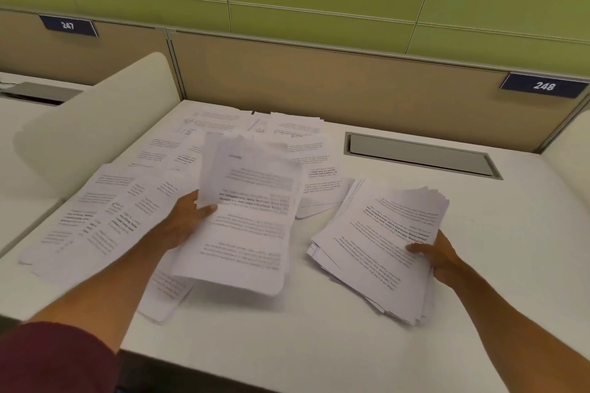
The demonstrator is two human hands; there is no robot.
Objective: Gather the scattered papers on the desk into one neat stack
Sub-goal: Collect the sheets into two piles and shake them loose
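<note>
Hands apart: left [183, 220] grips loose sheets [245, 217], right [439, 254] grips stack [380, 246], scattered papers [105, 204] beside.

Grey cable hatch [421, 155] below blue plate "248" [543, 85]; another reads "247" [68, 25].

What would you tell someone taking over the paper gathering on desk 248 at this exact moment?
Left hand: gripping a lifted bundle of sheets over the desk's middle.
Right hand: holding the right edge of the rough stack on the desk.
Done: part of the papers are collected in those two lots.
Left: loose sheets cover the left and far side; gather them, merge everything, square the uneven edges.
</note>
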